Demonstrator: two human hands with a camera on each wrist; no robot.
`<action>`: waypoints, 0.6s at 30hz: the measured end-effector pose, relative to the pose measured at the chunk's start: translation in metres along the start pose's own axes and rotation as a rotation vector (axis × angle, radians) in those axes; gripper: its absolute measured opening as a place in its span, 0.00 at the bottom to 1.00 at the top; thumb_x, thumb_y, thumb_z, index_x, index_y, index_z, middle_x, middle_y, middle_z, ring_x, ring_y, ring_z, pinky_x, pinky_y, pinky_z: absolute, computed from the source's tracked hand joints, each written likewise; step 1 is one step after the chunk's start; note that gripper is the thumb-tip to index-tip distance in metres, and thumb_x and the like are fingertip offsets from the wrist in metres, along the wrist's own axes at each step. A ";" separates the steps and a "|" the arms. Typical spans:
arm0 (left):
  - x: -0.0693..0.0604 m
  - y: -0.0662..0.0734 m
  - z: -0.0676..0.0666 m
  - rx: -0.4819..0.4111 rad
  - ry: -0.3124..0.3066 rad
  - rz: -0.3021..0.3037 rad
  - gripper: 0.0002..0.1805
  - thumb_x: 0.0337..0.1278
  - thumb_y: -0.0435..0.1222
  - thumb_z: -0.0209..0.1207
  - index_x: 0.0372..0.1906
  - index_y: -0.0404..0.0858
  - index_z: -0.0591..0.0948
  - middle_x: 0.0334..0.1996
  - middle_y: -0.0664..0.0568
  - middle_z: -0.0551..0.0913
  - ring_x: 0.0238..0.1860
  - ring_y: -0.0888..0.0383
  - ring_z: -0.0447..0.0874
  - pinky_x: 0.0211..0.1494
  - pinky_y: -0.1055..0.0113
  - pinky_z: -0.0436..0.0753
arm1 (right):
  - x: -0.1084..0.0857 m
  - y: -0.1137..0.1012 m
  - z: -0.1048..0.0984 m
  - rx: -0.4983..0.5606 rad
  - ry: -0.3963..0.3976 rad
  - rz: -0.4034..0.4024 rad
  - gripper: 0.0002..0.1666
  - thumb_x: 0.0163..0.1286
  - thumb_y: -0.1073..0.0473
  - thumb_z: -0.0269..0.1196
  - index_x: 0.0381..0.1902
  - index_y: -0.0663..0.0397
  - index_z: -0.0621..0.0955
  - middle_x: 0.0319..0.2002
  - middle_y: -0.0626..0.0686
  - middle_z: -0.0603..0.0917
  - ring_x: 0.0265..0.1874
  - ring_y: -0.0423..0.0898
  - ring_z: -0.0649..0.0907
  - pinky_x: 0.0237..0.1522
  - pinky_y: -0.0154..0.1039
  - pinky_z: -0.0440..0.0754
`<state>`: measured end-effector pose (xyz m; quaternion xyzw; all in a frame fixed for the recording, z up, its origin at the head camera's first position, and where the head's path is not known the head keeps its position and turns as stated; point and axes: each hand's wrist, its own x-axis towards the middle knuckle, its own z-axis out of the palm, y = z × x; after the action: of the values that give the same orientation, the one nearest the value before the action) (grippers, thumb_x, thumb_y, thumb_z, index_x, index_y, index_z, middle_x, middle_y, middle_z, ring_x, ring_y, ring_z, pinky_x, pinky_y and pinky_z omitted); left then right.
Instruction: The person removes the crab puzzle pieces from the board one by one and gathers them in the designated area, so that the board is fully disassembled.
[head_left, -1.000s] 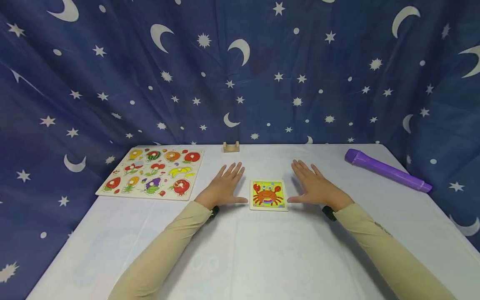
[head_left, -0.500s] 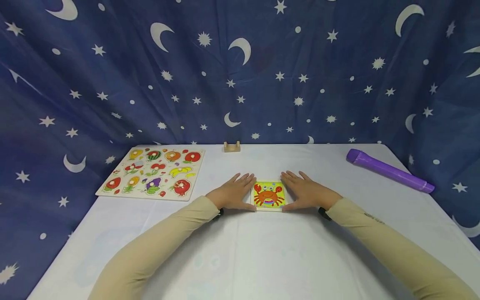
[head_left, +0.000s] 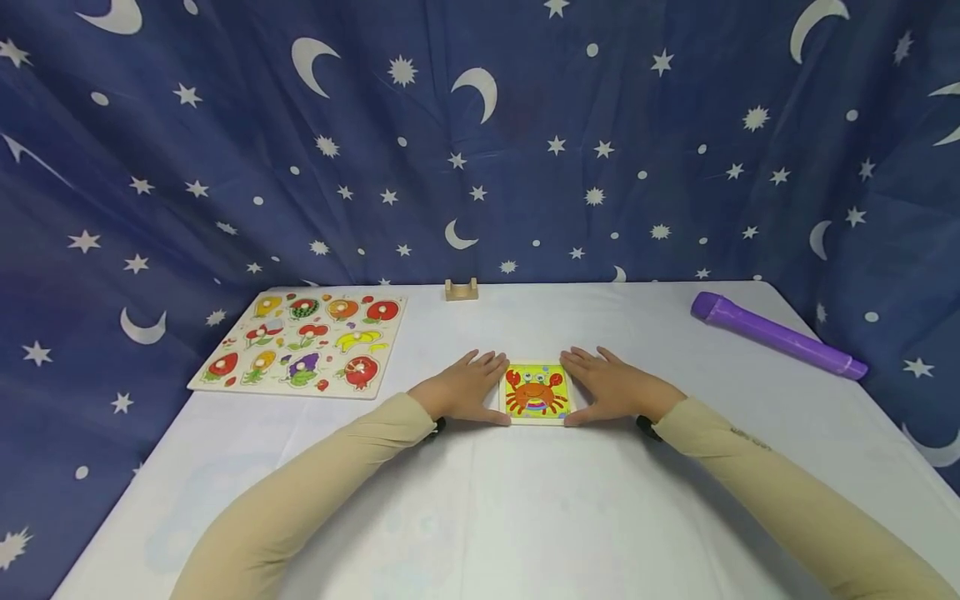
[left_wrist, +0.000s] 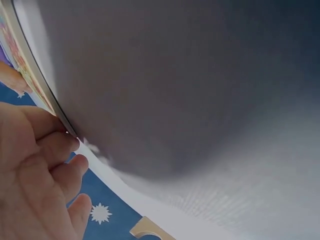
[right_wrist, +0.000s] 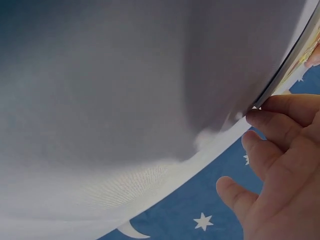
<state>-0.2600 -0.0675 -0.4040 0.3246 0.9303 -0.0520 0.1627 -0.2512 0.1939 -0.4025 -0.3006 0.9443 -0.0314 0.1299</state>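
Sleeves: beige cloth is worn on both arms, the left sleeve (head_left: 300, 492) and the right sleeve (head_left: 798, 496) being extended inward from the near edge of the head view; a small mark on the right one is too blurred to be read
White cloth (head_left: 536, 517): the table is covered by it, and soft shadows are cast on it beside the forearms
Left hand (head_left: 467, 390): the fingers are extended and relaxed, laid against the left edge of the crab board (head_left: 537, 396), with the thumb set at its near corner
Right hand (head_left: 615, 390): the same pose is mirrored at the right edge, the fingers likewise extended rather than curled
Crab board: it is positioned on the cloth between the hands and touched from both sides; a red-orange crab is shown on yellow-green, framed by a pale border
Fruit board (head_left: 281, 375): it is placed to the left, apart from the hands; watermelon, bananas, pineapple and grapes are included in its three rows
Purple microphone (head_left: 780, 336): it is laid aslant at the far right
Wooden stand (head_left: 461, 292): a notched block is set near the table's far edge
Curtain (head_left: 660, 187): dark blue fabric, patterned with white moons and stars, is hung behind
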 end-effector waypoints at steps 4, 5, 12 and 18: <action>-0.003 0.000 0.002 0.004 0.003 0.007 0.55 0.50 0.71 0.47 0.75 0.41 0.46 0.76 0.51 0.45 0.77 0.54 0.40 0.78 0.57 0.41 | -0.003 -0.002 0.001 -0.011 0.005 -0.015 0.65 0.51 0.22 0.58 0.72 0.62 0.56 0.73 0.60 0.56 0.73 0.57 0.54 0.72 0.62 0.47; -0.004 0.000 0.002 0.005 0.006 0.007 0.55 0.50 0.71 0.48 0.75 0.41 0.46 0.76 0.51 0.44 0.77 0.54 0.40 0.78 0.57 0.41 | -0.003 -0.003 0.001 -0.014 0.006 -0.020 0.65 0.51 0.22 0.57 0.72 0.62 0.56 0.73 0.60 0.56 0.73 0.57 0.55 0.72 0.62 0.47; -0.005 -0.002 0.003 0.020 0.021 0.005 0.57 0.49 0.71 0.48 0.75 0.40 0.46 0.76 0.50 0.45 0.77 0.54 0.41 0.78 0.57 0.41 | 0.001 0.000 -0.004 0.127 0.061 -0.038 0.61 0.50 0.31 0.66 0.70 0.63 0.60 0.71 0.61 0.61 0.71 0.58 0.60 0.71 0.56 0.57; -0.005 0.000 0.000 0.014 0.015 0.001 0.57 0.49 0.71 0.49 0.75 0.40 0.48 0.76 0.50 0.47 0.76 0.54 0.42 0.78 0.57 0.42 | 0.009 0.006 -0.010 0.326 0.141 -0.082 0.50 0.53 0.46 0.71 0.66 0.66 0.66 0.63 0.61 0.73 0.62 0.57 0.73 0.64 0.53 0.71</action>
<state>-0.2564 -0.0707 -0.4026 0.3265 0.9310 -0.0560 0.1537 -0.2637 0.1934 -0.3956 -0.3110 0.9204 -0.2102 0.1092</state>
